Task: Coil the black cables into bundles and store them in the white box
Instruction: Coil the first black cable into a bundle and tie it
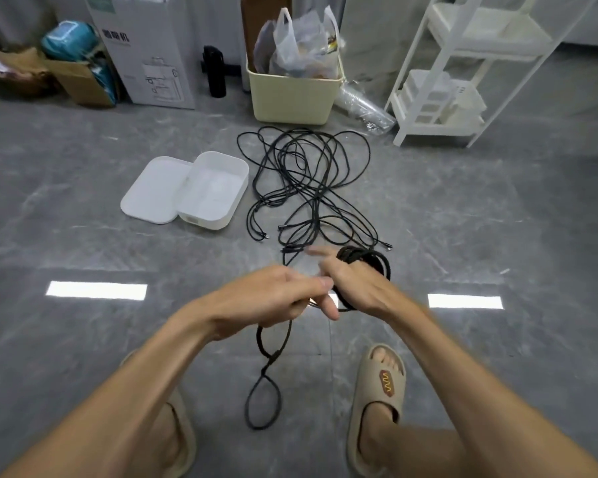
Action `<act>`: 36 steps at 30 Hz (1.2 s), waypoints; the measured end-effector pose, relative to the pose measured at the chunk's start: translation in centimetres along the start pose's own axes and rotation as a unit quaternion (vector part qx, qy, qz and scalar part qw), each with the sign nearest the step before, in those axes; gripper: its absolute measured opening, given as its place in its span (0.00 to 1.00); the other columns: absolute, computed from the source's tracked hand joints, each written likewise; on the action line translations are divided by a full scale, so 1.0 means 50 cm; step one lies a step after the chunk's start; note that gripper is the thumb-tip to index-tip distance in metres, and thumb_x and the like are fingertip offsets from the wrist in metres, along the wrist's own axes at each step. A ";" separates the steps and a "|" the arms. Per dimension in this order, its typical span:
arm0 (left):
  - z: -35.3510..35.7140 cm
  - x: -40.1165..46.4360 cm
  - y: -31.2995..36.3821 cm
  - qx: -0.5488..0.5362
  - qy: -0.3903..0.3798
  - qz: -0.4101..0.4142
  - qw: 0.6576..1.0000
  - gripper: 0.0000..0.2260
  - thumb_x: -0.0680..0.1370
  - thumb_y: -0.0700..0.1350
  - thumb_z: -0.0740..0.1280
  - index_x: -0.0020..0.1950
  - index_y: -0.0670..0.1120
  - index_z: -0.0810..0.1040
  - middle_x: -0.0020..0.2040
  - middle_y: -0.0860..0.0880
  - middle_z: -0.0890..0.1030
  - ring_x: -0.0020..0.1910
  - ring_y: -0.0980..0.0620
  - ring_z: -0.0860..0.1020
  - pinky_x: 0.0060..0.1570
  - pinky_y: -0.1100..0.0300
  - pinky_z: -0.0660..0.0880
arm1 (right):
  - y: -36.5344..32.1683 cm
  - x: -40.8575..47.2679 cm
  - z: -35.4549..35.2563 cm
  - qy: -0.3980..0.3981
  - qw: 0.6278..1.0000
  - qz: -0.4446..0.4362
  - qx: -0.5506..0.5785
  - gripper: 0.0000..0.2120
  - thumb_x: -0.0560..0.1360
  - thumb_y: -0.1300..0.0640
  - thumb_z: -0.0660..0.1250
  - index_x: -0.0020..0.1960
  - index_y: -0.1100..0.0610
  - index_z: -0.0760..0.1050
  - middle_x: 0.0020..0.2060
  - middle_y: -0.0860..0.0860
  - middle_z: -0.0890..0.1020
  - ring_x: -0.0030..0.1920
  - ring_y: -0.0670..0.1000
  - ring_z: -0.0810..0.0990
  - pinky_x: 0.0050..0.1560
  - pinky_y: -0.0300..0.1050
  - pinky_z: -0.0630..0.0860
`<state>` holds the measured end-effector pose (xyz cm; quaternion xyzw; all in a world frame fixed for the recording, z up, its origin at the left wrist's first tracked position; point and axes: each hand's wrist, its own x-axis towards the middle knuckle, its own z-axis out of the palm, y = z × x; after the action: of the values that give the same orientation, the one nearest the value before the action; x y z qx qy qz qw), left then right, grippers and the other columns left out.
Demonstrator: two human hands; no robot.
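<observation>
My right hand (353, 284) has a coil of black cable (370, 260) wound round it, the fingers partly stretched out and blurred. My left hand (273, 294) grips the loose tail of that cable (263, 391), which hangs down in a twisted loop between my feet. A tangle of several more black cables (308, 181) lies on the floor beyond my hands. The white box (214, 191) stands open and empty to the left of the tangle, with its lid (152, 191) lying flat beside it.
A cream bin (290, 94) with plastic bags stands behind the cables. A white shelf rack (463, 70) is at the back right, with cardboard boxes (145, 50) and a black bottle (214, 70) at the back left. My sandalled feet are on the grey floor below.
</observation>
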<state>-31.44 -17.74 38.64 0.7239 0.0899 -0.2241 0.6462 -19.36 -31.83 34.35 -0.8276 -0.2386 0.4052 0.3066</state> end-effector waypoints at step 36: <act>0.009 0.037 -0.058 -0.429 -0.106 -0.044 0.896 0.33 0.82 0.62 0.47 0.72 0.38 0.69 0.68 0.40 0.77 0.68 0.43 0.76 0.68 0.54 0.72 | -0.073 -0.030 -0.041 -0.017 0.561 -0.181 0.808 0.29 0.78 0.65 0.54 0.78 0.53 0.60 0.68 0.62 0.76 0.64 0.67 0.78 0.68 0.64 0.71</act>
<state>-31.10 -18.07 35.20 0.3430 0.1399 -0.2677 0.8894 -19.05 -30.91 38.69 -0.1666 0.0384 0.3782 0.9098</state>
